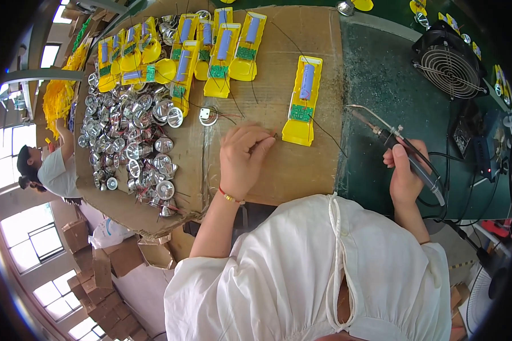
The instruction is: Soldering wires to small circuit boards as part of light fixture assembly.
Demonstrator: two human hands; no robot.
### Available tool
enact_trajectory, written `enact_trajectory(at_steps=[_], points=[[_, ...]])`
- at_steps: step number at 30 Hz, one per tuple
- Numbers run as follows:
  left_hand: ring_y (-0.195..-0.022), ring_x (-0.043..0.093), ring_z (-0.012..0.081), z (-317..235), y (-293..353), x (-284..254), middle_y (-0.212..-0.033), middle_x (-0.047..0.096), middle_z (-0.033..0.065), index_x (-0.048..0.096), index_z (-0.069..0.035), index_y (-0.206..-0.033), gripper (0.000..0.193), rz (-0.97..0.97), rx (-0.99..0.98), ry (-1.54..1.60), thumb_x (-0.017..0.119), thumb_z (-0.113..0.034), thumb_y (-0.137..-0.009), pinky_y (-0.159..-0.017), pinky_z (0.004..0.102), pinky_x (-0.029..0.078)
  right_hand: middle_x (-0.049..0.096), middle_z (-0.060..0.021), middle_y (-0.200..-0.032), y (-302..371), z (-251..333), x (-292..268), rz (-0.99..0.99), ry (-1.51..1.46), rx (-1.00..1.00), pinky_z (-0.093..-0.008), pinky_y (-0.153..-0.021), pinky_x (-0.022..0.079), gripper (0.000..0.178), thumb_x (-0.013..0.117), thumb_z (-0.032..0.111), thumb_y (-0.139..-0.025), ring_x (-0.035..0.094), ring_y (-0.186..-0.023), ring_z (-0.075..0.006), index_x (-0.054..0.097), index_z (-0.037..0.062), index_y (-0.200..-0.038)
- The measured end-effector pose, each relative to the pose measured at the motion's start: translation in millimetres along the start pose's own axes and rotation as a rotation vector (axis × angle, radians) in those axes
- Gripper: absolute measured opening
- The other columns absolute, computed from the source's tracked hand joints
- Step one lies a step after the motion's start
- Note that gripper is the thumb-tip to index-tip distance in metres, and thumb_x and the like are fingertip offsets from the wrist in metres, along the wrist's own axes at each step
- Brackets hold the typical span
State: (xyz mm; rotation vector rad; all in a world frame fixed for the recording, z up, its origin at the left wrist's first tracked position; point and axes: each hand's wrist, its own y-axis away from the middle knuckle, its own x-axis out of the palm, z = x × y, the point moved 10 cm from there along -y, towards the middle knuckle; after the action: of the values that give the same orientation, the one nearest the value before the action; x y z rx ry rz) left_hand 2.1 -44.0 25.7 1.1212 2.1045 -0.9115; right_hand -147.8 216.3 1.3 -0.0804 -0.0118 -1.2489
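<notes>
My right hand point(407, 173) is wrapped round a soldering iron point(388, 138) with a thin metal tube running alongside its tip, which points up and left over the green mat. On the cardboard in front of me lies a yellow flashlight housing point(297, 132), with a blue cylindrical battery point(308, 81) and a small green circuit board point(301, 113) in it. A dark wire trails from the board to the right. Just left of this housing, my left hand point(242, 153) has thumb and forefinger pinched together; a tiny dark bit shows at the fingertips, too small to name.
Several more yellow housings point(221, 57) with batteries and loose wires lie at the far left. Silvery reflector cups point(136, 131) are heaped on the cardboard point(267, 182). A black fan point(449, 65) stands at the far right on the green mat point(375, 74). Another person point(57, 162) is at left.
</notes>
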Motion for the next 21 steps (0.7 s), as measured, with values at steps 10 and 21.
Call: enact_trajectory(at_steps=[10, 21], points=[[-0.066, 0.056, 0.0156, 29.1, -4.3, 35.6, -0.072, 0.06, 0.0087, 0.064, -0.001, -0.082, 0.009, 0.101, -0.473, 0.418, 0.064, -0.009, -0.078, -0.061, 0.0278, 0.044, 0.061, -0.0061, -0.069, 9.0, 11.7, 48.5, 0.216, 0.126, -0.138, -0.0221, -0.052, 0.043, 0.015, 0.066, 0.008, -0.077, 0.055, -0.058, -0.0081, 0.057, -0.001, -0.085], [-0.069, 0.052, 0.022, 7.5, -25.9, 32.6, -0.078, 0.057, 0.0088, 0.063, 0.0, -0.079, 0.009, 0.051, -0.198, 0.302, 0.065, -0.008, -0.078, -0.061, 0.0301, 0.042, 0.06, -0.01, -0.071, 2.5, -2.3, 69.3, 0.235, 0.092, -0.038, -0.024, -0.055, 0.047, 0.015, 0.061, 0.007, -0.081, 0.057, -0.061, -0.0119, 0.053, -0.0038, -0.088]])
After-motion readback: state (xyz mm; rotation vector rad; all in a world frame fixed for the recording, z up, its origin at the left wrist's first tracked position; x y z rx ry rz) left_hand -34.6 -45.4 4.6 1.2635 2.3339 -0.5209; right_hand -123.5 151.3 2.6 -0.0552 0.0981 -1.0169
